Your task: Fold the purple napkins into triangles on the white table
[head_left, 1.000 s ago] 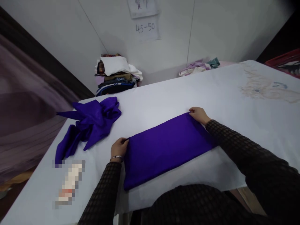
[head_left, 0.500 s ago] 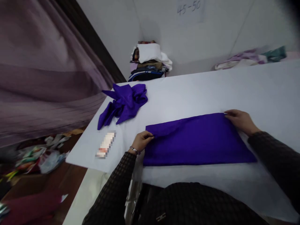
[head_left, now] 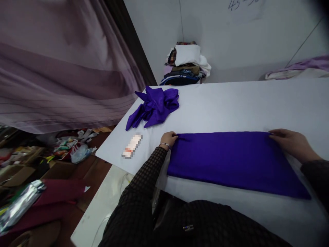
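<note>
A folded piece of purple cloth (head_left: 231,161) lies flat on the white table (head_left: 231,106) in front of me. My left hand (head_left: 169,139) pinches its upper left corner, a bracelet showing at the wrist. At the upper right corner my right hand (head_left: 291,142) has thumb and fingers closed on the cloth's edge. The far edge runs nearly straight between the two hands. A crumpled purple cloth (head_left: 156,106) with pointed ends rests beyond my left hand, apart from it.
A blurred-out pale oblong item (head_left: 132,145) sits near the table's left corner. Folded clothes (head_left: 187,65) are stacked by the wall, and lilac fabric (head_left: 300,67) lies at the far right. Left are a curtain (head_left: 64,68) and floor clutter with boxes and bags (head_left: 79,152).
My left hand has moved up to the cloth's far left corner, and the far edge is now straighter. The right hand keeps its corner. The view has swung left.
</note>
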The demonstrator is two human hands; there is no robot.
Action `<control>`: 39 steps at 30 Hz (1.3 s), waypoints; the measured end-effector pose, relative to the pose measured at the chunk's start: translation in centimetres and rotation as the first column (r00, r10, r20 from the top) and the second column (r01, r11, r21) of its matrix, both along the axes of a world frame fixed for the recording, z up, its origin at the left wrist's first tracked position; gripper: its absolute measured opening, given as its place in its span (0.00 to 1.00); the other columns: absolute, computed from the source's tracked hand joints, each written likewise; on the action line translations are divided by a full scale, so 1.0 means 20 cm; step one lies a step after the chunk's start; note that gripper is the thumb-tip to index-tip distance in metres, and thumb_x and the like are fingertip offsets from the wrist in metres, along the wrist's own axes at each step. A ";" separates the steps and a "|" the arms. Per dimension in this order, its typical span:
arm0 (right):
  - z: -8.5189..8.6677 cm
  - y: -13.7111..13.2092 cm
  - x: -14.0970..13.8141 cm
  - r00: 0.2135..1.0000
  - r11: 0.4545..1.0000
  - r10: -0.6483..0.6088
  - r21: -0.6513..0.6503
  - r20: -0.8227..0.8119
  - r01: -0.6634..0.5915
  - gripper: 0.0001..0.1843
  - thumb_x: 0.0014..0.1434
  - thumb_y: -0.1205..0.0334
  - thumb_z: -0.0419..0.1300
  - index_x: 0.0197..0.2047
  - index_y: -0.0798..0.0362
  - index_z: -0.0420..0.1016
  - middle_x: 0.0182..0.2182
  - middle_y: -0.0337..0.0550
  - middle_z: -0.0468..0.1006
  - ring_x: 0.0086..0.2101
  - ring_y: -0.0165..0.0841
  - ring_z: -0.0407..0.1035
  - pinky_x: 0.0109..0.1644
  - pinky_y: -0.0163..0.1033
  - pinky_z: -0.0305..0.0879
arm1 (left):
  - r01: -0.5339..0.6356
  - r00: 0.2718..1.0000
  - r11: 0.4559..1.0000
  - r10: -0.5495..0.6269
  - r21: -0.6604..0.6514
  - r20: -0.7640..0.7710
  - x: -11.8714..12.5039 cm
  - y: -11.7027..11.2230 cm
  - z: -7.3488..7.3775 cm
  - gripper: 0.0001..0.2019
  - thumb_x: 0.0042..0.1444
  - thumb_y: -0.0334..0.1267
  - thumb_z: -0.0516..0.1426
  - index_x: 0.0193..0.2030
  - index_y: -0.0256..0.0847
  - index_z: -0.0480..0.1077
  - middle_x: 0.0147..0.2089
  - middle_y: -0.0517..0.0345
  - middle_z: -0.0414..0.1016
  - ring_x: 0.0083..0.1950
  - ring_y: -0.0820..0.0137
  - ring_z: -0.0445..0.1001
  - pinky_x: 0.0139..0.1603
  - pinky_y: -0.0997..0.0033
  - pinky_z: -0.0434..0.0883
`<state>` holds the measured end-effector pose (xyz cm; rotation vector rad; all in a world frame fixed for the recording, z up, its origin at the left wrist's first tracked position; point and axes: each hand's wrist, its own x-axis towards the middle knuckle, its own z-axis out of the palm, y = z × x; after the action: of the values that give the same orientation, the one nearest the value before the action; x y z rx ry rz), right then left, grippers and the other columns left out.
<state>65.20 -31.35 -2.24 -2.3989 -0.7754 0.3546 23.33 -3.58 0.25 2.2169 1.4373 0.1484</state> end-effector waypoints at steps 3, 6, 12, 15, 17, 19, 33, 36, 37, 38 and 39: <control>0.02 0.01 -0.01 1.000 1.000 0.023 0.004 -0.017 -0.023 0.11 0.40 0.53 0.59 0.30 0.44 0.74 0.28 0.43 0.79 0.33 0.43 0.73 0.40 0.46 0.65 | -0.020 1.000 1.000 0.021 0.004 -0.019 -0.01 0.01 0.00 0.08 0.51 0.39 0.59 0.35 0.40 0.77 0.35 0.55 0.79 0.37 0.68 0.73 0.38 0.71 0.66; 0.02 0.02 -0.02 0.999 0.999 0.044 -0.021 -0.015 -0.044 0.08 0.41 0.54 0.60 0.29 0.42 0.73 0.30 0.45 0.79 0.34 0.44 0.73 0.41 0.47 0.64 | -0.042 0.999 0.999 0.042 0.015 -0.031 -0.01 0.03 0.00 0.08 0.51 0.40 0.59 0.35 0.40 0.76 0.35 0.55 0.79 0.37 0.69 0.73 0.38 0.72 0.66; 0.02 0.06 -0.04 0.995 0.993 0.085 -0.086 0.045 -0.081 0.09 0.46 0.56 0.59 0.32 0.48 0.75 0.34 0.48 0.80 0.38 0.44 0.73 0.44 0.46 0.65 | -0.039 0.997 0.999 0.041 0.032 -0.063 0.00 0.07 0.02 0.08 0.49 0.38 0.61 0.36 0.40 0.75 0.35 0.56 0.78 0.37 0.69 0.74 0.37 0.73 0.67; 0.06 0.08 -0.07 0.980 0.977 0.169 -0.150 0.106 -0.152 0.13 0.49 0.59 0.58 0.37 0.54 0.77 0.34 0.49 0.79 0.38 0.41 0.72 0.43 0.42 0.65 | 0.002 0.996 1.000 0.000 0.031 -0.088 0.01 0.10 0.05 0.07 0.47 0.38 0.61 0.33 0.38 0.74 0.33 0.53 0.78 0.37 0.65 0.75 0.37 0.71 0.67; 0.09 0.09 -0.08 0.981 0.979 0.148 -0.161 0.124 -0.127 0.14 0.50 0.60 0.58 0.39 0.55 0.77 0.34 0.47 0.79 0.37 0.39 0.72 0.43 0.40 0.65 | 0.020 0.992 0.999 -0.017 0.025 -0.123 0.01 0.14 0.06 0.07 0.47 0.39 0.61 0.31 0.39 0.74 0.33 0.53 0.78 0.38 0.65 0.75 0.37 0.70 0.68; 0.10 0.11 -0.07 0.975 0.970 0.174 -0.195 0.138 -0.145 0.14 0.51 0.61 0.58 0.40 0.55 0.78 0.35 0.48 0.79 0.37 0.38 0.72 0.42 0.39 0.64 | 0.038 0.987 0.999 -0.036 0.015 -0.154 0.02 0.17 0.06 0.06 0.46 0.40 0.61 0.29 0.40 0.73 0.32 0.54 0.78 0.37 0.65 0.76 0.36 0.71 0.68; 0.14 0.15 -0.01 0.978 0.959 0.202 -0.212 0.047 -0.188 0.04 0.47 0.64 0.62 0.29 0.53 0.77 0.30 0.42 0.78 0.34 0.35 0.71 0.38 0.36 0.64 | 0.109 0.994 0.994 -0.109 -0.009 -0.021 0.02 0.18 0.13 0.06 0.41 0.40 0.59 0.18 0.44 0.68 0.20 0.63 0.72 0.27 0.68 0.72 0.28 0.71 0.67; 0.15 0.14 -0.02 0.978 0.961 0.207 -0.189 0.018 -0.200 0.01 0.46 0.66 0.62 0.26 0.53 0.76 0.26 0.41 0.78 0.32 0.34 0.71 0.37 0.36 0.64 | 0.076 0.994 0.996 -0.073 -0.036 0.081 0.00 0.17 0.14 0.08 0.39 0.43 0.61 0.19 0.43 0.68 0.19 0.64 0.71 0.25 0.69 0.70 0.28 0.71 0.67; 0.16 0.14 -0.03 0.978 0.964 0.208 -0.173 0.014 -0.202 0.01 0.46 0.66 0.61 0.26 0.53 0.75 0.27 0.41 0.77 0.32 0.34 0.71 0.37 0.36 0.64 | 0.058 0.991 0.997 -0.051 -0.048 0.120 -0.01 0.16 0.15 0.10 0.38 0.45 0.61 0.19 0.43 0.68 0.19 0.64 0.71 0.25 0.70 0.69 0.29 0.71 0.66; 0.17 0.13 -0.04 0.978 0.967 0.209 -0.154 0.012 -0.204 0.02 0.47 0.66 0.61 0.27 0.54 0.75 0.27 0.41 0.77 0.32 0.33 0.71 0.37 0.35 0.64 | 0.042 0.986 0.997 -0.031 -0.064 0.166 -0.02 0.15 0.16 0.12 0.37 0.47 0.62 0.19 0.43 0.67 0.19 0.64 0.70 0.25 0.71 0.69 0.29 0.71 0.66; 0.18 0.12 -0.05 0.978 0.969 0.210 -0.133 0.009 -0.207 0.03 0.48 0.66 0.60 0.28 0.54 0.75 0.27 0.41 0.77 0.32 0.33 0.70 0.38 0.35 0.64 | 0.030 0.975 0.996 -0.011 -0.084 0.221 -0.02 0.14 0.17 0.14 0.35 0.48 0.63 0.19 0.42 0.67 0.19 0.65 0.70 0.25 0.71 0.68 0.30 0.71 0.67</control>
<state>64.18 -29.05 1.38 -2.4526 -1.0488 0.4763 22.98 -0.71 3.75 2.0723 1.2755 0.3093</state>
